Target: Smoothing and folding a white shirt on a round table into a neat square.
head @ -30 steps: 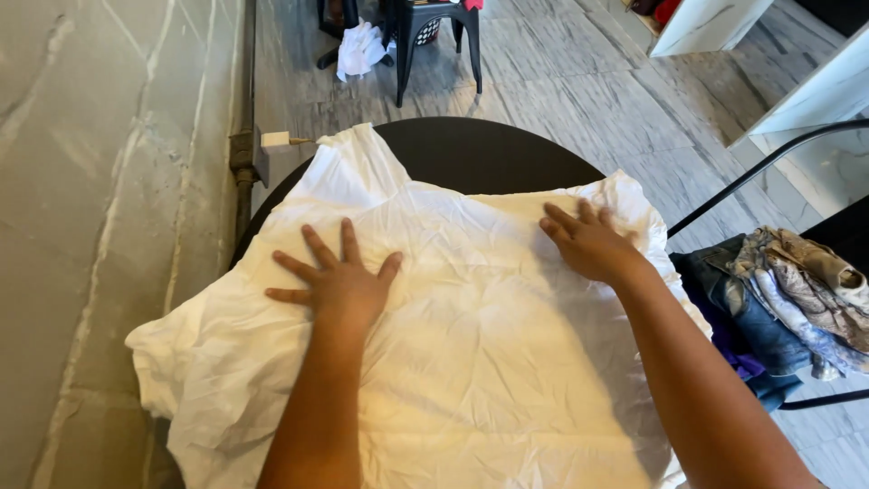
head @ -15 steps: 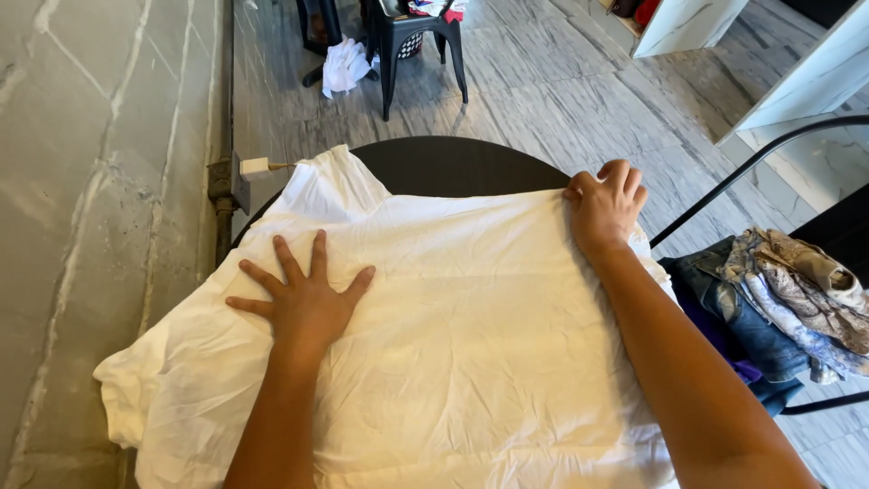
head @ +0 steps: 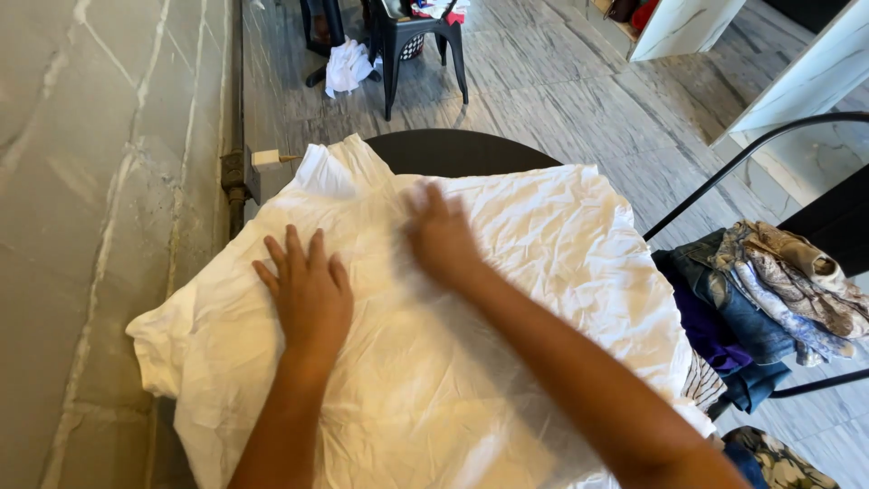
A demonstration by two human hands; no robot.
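A crumpled white garment (head: 543, 272) lies spread over a round black table (head: 462, 150), covering most of it. My left hand (head: 308, 290) rests flat on the cloth at its left side, fingers spread. My right hand (head: 441, 237) lies palm-down near the upper middle of the cloth, blurred from motion, fingers extended. Neither hand holds anything. One end of the garment (head: 330, 167) bunches up at the table's far left edge.
A marbled grey wall (head: 100, 181) runs along the left, with a plug in a socket (head: 267, 160). A black chair (head: 815, 299) at the right holds a pile of jeans and patterned clothes. A black stool (head: 407, 41) and white cloth (head: 347, 65) stand on the floor farther off.
My right hand has swept from the cloth's far right corner leftward to its upper middle. My left hand stays flat on the left side. The cloth looks smoother at the right.
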